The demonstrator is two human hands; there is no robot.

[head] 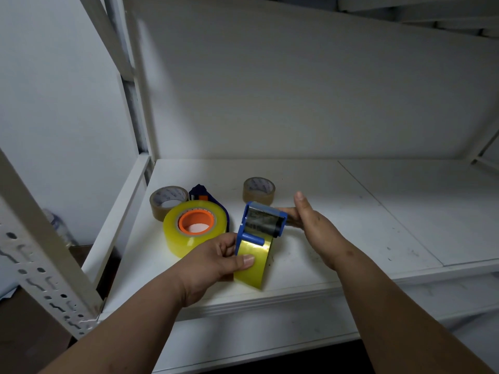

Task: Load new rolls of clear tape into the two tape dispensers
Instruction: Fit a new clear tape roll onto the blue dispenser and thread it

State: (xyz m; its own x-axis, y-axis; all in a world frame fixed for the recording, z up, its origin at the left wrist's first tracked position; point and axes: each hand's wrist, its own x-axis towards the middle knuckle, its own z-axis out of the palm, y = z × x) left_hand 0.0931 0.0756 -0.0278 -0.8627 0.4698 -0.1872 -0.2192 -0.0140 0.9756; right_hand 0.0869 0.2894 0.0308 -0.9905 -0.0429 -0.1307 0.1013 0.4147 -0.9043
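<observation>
Head view: we see the left hand gripping a blue tape dispenser with a clear tape roll mounted in it, thumb pressed on the roll's face, held just above the white shelf. The right hand is at the dispenser's far end with fingers mostly straight; we cannot tell whether it grips. A second clear roll, orange core, lies on the second dispenser. Two brown tape rolls sit behind.
</observation>
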